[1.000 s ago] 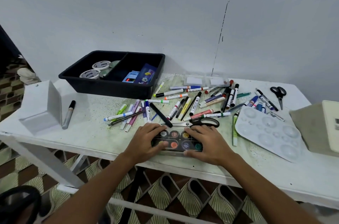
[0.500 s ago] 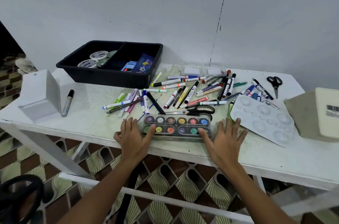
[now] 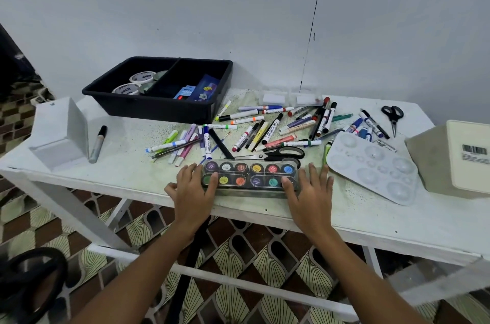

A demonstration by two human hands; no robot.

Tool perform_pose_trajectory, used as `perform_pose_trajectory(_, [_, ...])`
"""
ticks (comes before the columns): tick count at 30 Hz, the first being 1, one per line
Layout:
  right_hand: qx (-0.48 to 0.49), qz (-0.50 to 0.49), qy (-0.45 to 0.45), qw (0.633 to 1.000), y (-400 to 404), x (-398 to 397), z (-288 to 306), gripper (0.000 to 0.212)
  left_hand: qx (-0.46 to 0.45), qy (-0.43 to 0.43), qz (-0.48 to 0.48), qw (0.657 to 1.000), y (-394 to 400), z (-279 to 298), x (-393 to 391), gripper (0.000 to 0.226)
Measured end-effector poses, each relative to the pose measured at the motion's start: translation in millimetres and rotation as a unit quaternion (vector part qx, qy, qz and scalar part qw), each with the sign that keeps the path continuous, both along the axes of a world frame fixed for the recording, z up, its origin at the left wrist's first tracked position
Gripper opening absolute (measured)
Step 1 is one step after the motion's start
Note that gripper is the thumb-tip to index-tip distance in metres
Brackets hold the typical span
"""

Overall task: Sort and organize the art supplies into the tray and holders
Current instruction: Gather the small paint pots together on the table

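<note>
- The wall [image 3: 238, 5] behind is plain grey-white, with a dark crack running down right of centre.
- The floor [image 3: 252, 252] below has a brown-and-cream fan pattern.
- The white worktop [image 3: 119, 164] runs the width of the view, speckled green in the middle; its near edge lies under both wrists.
- The black tray [image 3: 159, 109] sits at the back left against the wall, divided in two, with tape rolls in the left bay and small packs in the right.
- A white holder [image 3: 61, 135] stands at the left end, a beige holder [image 3: 456, 162] at the right end.
- The palette [image 3: 371, 164] lies flat between paint box and beige holder.
- The paint box [image 3: 250, 178] lies near the front edge, scissors [image 3: 281, 154] just behind it.
- Markers [image 3: 270, 132] are scattered from tray to palette; bare worktop shows left of them, around one grey marker [image 3: 98, 143].
- The left hand [image 3: 192, 191] has a released grip, thumb resting on the box's left end.
- The right hand [image 3: 310, 191] likewise, thumb on the right end, fingers spread flat.
</note>
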State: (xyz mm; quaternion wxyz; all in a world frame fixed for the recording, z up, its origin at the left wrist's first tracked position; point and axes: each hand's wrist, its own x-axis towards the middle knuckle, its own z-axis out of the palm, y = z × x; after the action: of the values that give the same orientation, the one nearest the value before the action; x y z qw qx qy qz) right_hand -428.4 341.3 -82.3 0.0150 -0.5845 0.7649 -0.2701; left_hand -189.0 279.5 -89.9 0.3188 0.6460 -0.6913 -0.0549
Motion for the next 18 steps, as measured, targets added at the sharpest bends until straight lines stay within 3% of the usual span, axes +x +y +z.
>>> perform_pose_trajectory(2, [0.008, 0.017, -0.009, 1.0, 0.8, -2.1, -0.2, 0.106, -0.038, -0.061, -0.026, 0.997, -1.9, 5.5, -0.2, 0.068])
perform_pose_trajectory(4, [0.003, 0.048, -0.001, 0.999, 2.0, -3.4, -1.9, 0.096, -0.06, -0.104, -0.118, 0.986, -4.6, 14.6, -1.1, 0.066])
perform_pose_trajectory(7, [-0.025, 0.076, 0.024, 0.996, 1.4, -6.0, -5.4, 0.083, -0.007, -0.187, -0.275, 0.943, -12.5, 29.0, -4.6, 0.08])
perform_pose_trajectory(10, [-0.029, 0.085, 0.014, 0.996, 0.0, -9.5, -4.5, 0.081, 0.034, -0.257, -0.322, 0.911, -27.1, 35.5, -9.2, 0.086])
perform_pose_trajectory(18, [-0.022, 0.125, -0.062, 0.99, 1.6, -20.2, 0.3, 0.089, 0.039, -0.21, -0.338, 0.916, -24.4, 44.2, -13.9, 0.08])
